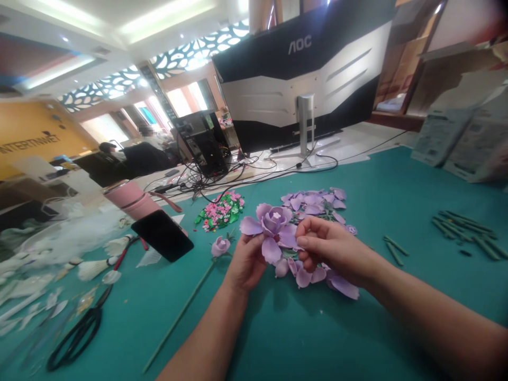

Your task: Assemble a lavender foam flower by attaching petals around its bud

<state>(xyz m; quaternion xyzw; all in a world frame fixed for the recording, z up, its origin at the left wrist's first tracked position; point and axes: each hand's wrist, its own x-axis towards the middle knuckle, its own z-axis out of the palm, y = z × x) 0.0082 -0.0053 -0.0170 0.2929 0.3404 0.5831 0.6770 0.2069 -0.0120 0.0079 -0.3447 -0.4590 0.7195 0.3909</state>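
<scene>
A purple paper flower (272,222) with layered petals is held up over the teal table (309,338). My left hand (246,262) grips it from below, fingers closed round its base. My right hand (331,246) pinches one petal (289,238) on the flower's right side. Loose purple petals (317,275) lie under and beside my hands, and a further pile of petals (313,201) sits behind. A small purple bud (220,246) on a long green stem (178,317) lies to the left.
Black scissors (75,336), white shuttlecocks (93,267), a black phone (162,235) leaning on a pink flask (133,201), pink-green blossoms (220,210), green stem pieces (464,230). Behind stand a monitor (305,69), cables and boxes (460,137). A seated person is far left.
</scene>
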